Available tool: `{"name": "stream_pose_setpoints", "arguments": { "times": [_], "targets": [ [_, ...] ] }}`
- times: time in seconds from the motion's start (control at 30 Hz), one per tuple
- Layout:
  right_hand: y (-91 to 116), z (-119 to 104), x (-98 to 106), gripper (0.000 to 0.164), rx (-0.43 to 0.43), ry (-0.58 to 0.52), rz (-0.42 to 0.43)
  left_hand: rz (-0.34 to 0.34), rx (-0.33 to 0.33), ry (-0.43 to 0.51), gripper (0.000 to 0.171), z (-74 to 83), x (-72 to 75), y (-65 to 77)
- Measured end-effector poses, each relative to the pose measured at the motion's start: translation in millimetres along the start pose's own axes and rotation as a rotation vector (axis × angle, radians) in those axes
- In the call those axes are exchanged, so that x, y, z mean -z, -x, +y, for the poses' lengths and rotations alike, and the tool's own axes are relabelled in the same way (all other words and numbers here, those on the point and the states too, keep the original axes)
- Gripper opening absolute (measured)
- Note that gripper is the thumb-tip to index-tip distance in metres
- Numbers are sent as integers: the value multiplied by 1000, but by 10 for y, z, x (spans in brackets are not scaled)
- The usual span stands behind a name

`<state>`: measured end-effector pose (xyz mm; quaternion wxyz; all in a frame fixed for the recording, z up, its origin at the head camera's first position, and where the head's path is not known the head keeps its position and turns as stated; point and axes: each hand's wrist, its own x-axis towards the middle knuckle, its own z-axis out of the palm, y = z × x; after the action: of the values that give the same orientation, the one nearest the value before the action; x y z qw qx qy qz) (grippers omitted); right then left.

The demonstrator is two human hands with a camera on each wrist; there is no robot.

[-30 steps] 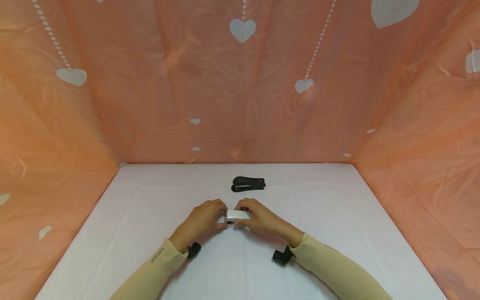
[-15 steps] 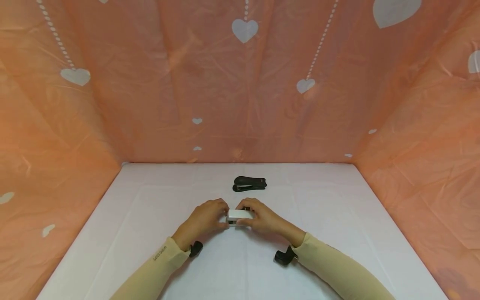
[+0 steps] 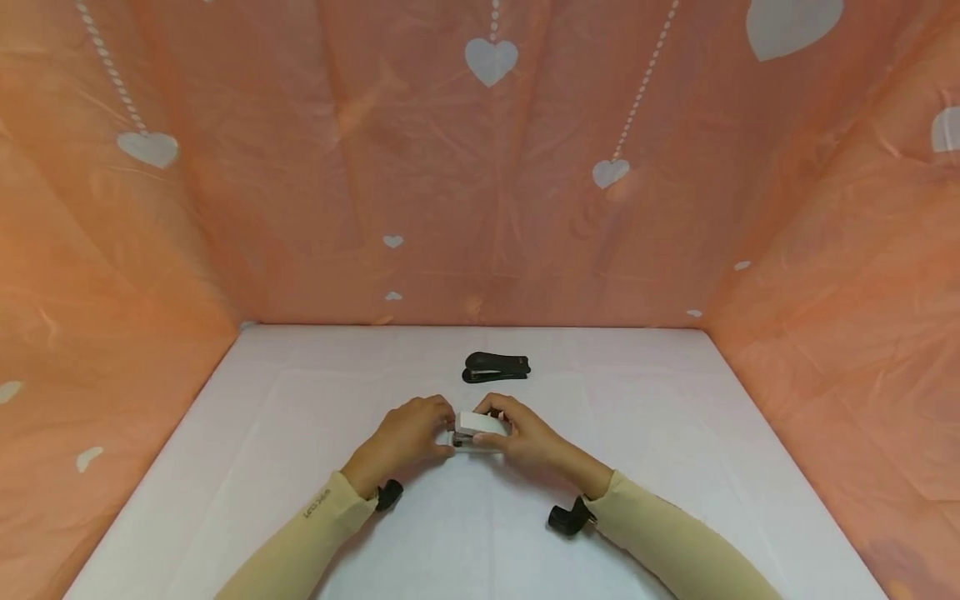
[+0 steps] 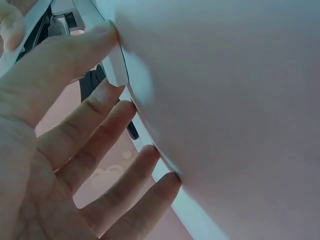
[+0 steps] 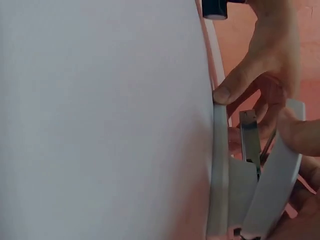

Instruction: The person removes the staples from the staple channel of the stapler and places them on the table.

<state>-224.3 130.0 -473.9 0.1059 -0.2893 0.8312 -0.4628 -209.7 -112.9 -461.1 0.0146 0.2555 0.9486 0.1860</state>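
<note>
Left hand [image 3: 408, 432] and right hand [image 3: 531, 435] on a white stapler [image 3: 480, 422], its cover [image 5: 278, 176] tilted up.
Both wrists angle inward; we see the left pinching the base [image 5: 220, 165] at its end, the right gripping the cover between thumb and fingers. Metal staple tray [image 5: 250, 134] exposed; we can't tell its contents. Stapler's mid-table [image 3: 637, 400], black stapler [image 3: 497, 365] just beyond, orange backdrop [image 3: 487, 208] behind.

Soft light covers the counter [image 3: 480, 546]; faint shadows lie below the right grip [image 3: 527, 437]; wrist views are dimmer, bluish.
</note>
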Motion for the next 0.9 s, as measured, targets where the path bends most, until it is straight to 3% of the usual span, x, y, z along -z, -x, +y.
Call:
{"name": "stream_pose_setpoints", "arguments": {
  "times": [0.33, 0.9],
  "targets": [
    [58, -19, 89, 33, 157, 149, 42, -3, -11, 23, 29, -12, -22, 2],
    [147, -28, 294, 33, 245, 154, 111, -6, 11, 16, 29, 5, -8, -9]
  ]
}}
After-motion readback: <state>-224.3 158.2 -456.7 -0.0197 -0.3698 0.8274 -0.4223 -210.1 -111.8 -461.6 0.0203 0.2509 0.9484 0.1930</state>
